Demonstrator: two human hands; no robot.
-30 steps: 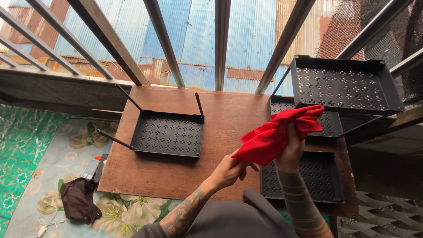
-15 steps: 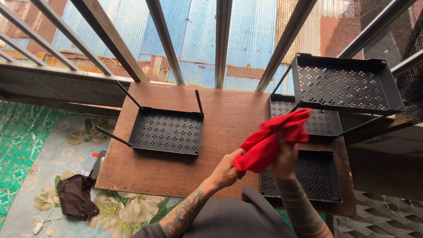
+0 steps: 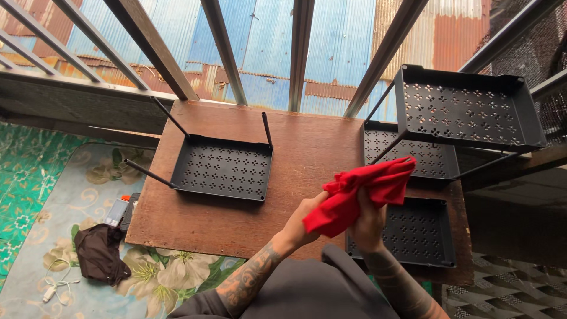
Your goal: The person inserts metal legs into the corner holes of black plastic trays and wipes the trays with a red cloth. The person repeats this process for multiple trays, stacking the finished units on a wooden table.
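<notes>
Red cloth (image 3: 360, 195) bunched btwn both hands. Left hand (image 3: 304, 215) fingers closed on its lower-left end, right hand (image 3: 366, 224) gripping underneath. Cloth's long axis runs up-right from fingers, above the perforated black tray (image 3: 434, 251).

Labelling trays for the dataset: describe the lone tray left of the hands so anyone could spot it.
Start at the brown wooden board set against the metal railing bars. On its left half lies a black perforated tray, flat on the wood and apart from the stacked tiered rack on the right. Unlike those trays, it has thin black rods sticking out from its corners.
</notes>
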